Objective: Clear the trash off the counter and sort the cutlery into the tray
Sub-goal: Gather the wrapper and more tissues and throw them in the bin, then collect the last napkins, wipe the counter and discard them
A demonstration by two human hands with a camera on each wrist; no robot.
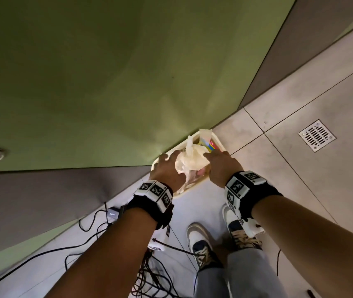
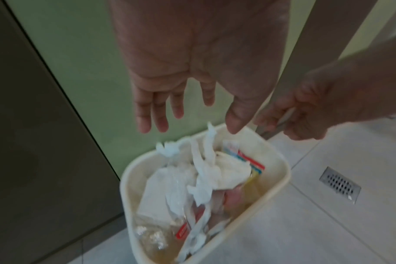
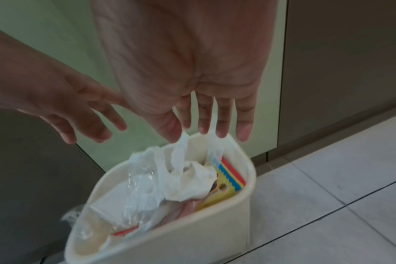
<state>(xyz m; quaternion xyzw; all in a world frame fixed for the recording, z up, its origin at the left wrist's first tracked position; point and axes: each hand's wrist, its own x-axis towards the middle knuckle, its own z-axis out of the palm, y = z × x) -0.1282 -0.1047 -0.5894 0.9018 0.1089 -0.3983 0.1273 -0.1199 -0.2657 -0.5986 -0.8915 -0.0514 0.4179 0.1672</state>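
two bare forearms reach down over a tiled floor (image 1: 300,136). the left hand (image 1: 167,168) and right hand (image 1: 220,166) hover with fingers spread and straight, holding nothing. just below them a cream bin (image 3: 192,232) holds crumpled trash (image 2: 206,175), against a green cabinet (image 1: 107,82).

Left hand (image 2: 199,59): palm seen from the wrist, fingers (image 2: 145,114) straight and spread above a cream bin (image 2: 280,171). Bin contents: crumpled white tissue (image 2: 224,173), clear plastic wrap (image 2: 151,237), a red-striped packet (image 2: 253,163). Right hand (image 2: 317,110): fingers loosely curled, beside the rim. A floor drain (image 2: 339,184) is set in pale tiles.
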